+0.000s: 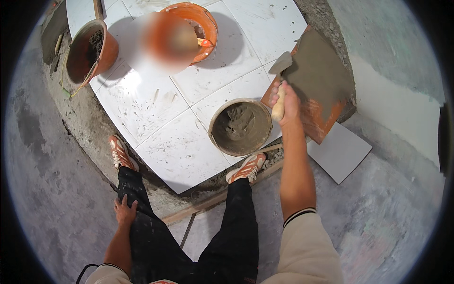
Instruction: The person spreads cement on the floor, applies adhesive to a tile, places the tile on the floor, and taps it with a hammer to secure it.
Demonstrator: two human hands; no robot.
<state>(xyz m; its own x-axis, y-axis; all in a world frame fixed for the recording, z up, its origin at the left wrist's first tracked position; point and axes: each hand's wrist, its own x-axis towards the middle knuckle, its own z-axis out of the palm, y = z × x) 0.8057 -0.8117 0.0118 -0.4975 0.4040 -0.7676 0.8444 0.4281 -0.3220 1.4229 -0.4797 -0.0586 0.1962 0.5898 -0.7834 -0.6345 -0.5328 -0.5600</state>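
The trowel [279,105] pairs a pale tan handle with a grey blade, and the mortar [317,68] is grey-brown over an orange-brown tile [319,124]. White floor tiles [189,144] carry dark specks and smears beneath an orange bucket [211,31]. The sneakers [246,168] are striped orange and cream, the trousers [239,217] black, and the cream sleeve [307,248] has a black-and-white banded cuff.

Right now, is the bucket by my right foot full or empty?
Neither, partly filled: a grey mix lies inside the bucket, below its rim.
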